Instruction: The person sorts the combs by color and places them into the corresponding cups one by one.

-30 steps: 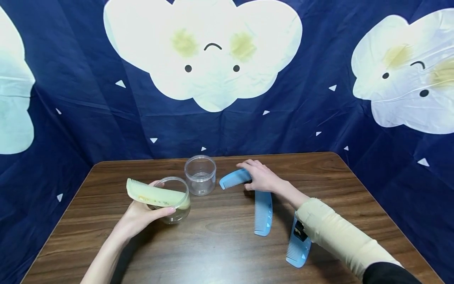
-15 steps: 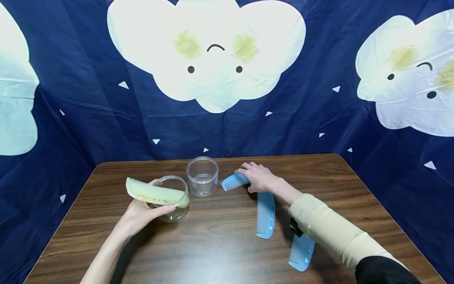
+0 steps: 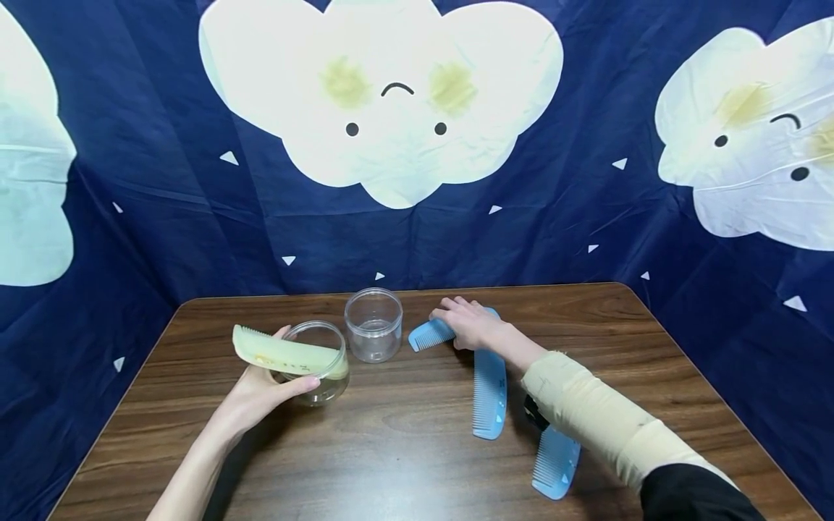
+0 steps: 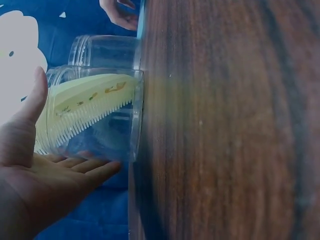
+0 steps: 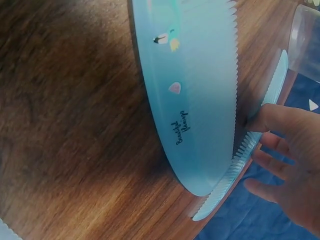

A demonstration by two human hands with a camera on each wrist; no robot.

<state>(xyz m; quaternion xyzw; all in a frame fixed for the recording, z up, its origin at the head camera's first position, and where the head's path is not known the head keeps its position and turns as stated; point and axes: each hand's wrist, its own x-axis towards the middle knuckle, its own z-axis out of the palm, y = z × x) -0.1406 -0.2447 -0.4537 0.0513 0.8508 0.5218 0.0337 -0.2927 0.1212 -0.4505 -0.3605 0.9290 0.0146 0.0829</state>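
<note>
My left hand (image 3: 254, 394) grips a clear round jar (image 3: 329, 393) near its mouth, thumb on the near side and fingers behind. A pale green comb (image 3: 280, 353) leans in that jar with one end sticking out over the rim; in the left wrist view its teeth show through the wall. My right hand (image 3: 472, 323) is over the farthest blue comb (image 3: 430, 335), pinching it between thumb and fingers as it lies on the table. Just below that hand lies a second blue comb (image 3: 489, 398). The third blue comb (image 3: 556, 464) is partly hidden by the right sleeve.
Behind the held jar stands another clear jar (image 3: 374, 340), near the back edge of the brown wooden table (image 3: 391, 449). A dark blue cloth (image 3: 417, 246) with white clouds hangs around the back and sides.
My right hand has shifted slightly left along the far comb, its fingers coming down closer around it. The left hand still holds the jar and green comb in place.
</note>
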